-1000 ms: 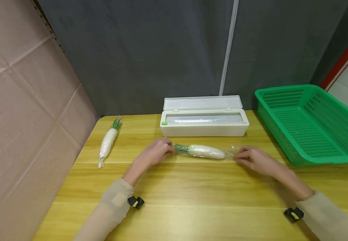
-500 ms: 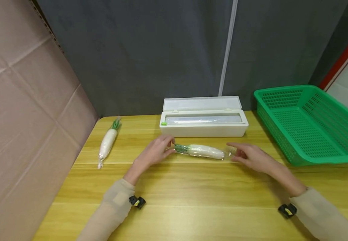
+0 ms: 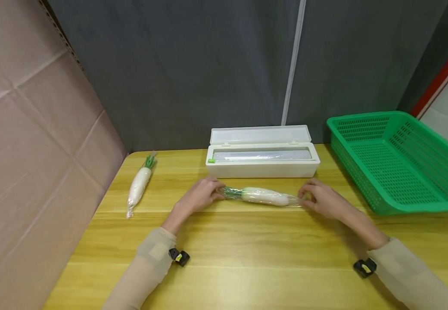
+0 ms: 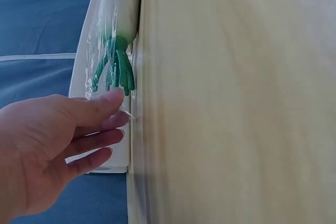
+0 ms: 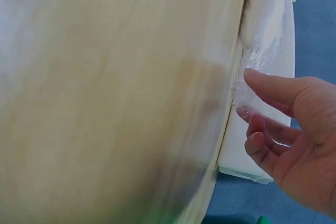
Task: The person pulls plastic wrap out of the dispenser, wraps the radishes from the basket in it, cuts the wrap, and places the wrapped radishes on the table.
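A white radish [image 3: 264,196] with green leaf stubs lies across the table in front of the white box, wrapped in clear plastic film. My left hand [image 3: 200,195] pinches the film at the leafy end; in the left wrist view the thumb of that hand [image 4: 63,135] lies against the film just past the green stubs [image 4: 118,66]. At the other end, my right hand [image 3: 322,199] pinches the gathered film tail [image 5: 244,95] between thumb and forefinger, with the remaining fingers curled loosely, as the right wrist view shows.
Behind the radish stands a white film dispenser box [image 3: 262,168], lid up, with a film roll inside. A second wrapped radish [image 3: 139,185] lies at the table's left. To the right is a green plastic basket [image 3: 402,168]. A dark curtain [image 3: 193,77] hangs behind the table [image 3: 247,254].
My right hand opened its fingers around the film tail, then closed them on it again. The film at both ends now looks drawn out tighter, and the radish has barely moved.
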A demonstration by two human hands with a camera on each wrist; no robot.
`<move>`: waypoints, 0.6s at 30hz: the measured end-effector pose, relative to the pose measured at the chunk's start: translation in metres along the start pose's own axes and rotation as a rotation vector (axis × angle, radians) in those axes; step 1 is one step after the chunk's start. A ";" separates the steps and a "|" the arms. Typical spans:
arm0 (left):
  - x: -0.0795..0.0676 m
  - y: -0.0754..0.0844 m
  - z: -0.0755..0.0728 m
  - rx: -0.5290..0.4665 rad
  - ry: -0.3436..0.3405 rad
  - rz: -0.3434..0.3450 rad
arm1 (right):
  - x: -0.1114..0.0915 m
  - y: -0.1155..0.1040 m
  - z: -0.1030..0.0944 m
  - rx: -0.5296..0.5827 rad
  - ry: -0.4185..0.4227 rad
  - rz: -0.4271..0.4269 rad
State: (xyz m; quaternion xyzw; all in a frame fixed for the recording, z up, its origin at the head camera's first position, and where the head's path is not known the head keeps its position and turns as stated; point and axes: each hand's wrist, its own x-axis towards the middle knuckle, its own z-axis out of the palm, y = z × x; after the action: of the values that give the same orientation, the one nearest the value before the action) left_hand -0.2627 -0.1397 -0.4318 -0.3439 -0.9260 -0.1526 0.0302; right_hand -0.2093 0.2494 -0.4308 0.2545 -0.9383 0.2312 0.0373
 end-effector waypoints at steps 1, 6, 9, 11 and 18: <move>0.000 -0.001 0.000 -0.010 0.009 0.001 | 0.000 0.000 -0.001 0.015 -0.001 0.002; 0.000 -0.002 0.000 -0.061 0.046 -0.016 | 0.001 -0.001 -0.003 0.077 -0.006 0.031; -0.001 -0.002 -0.001 -0.078 0.062 -0.030 | 0.001 -0.001 -0.005 0.095 0.024 0.025; -0.002 -0.002 -0.003 -0.094 0.075 -0.037 | 0.001 -0.003 -0.007 0.115 0.067 0.006; -0.004 0.003 -0.010 -0.229 0.124 -0.002 | 0.001 -0.012 -0.021 0.277 0.251 -0.059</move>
State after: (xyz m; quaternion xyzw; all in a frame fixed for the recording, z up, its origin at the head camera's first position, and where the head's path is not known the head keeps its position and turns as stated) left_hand -0.2586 -0.1431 -0.4219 -0.3342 -0.8992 -0.2783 0.0479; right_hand -0.2052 0.2489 -0.4069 0.2535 -0.8777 0.3868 0.1252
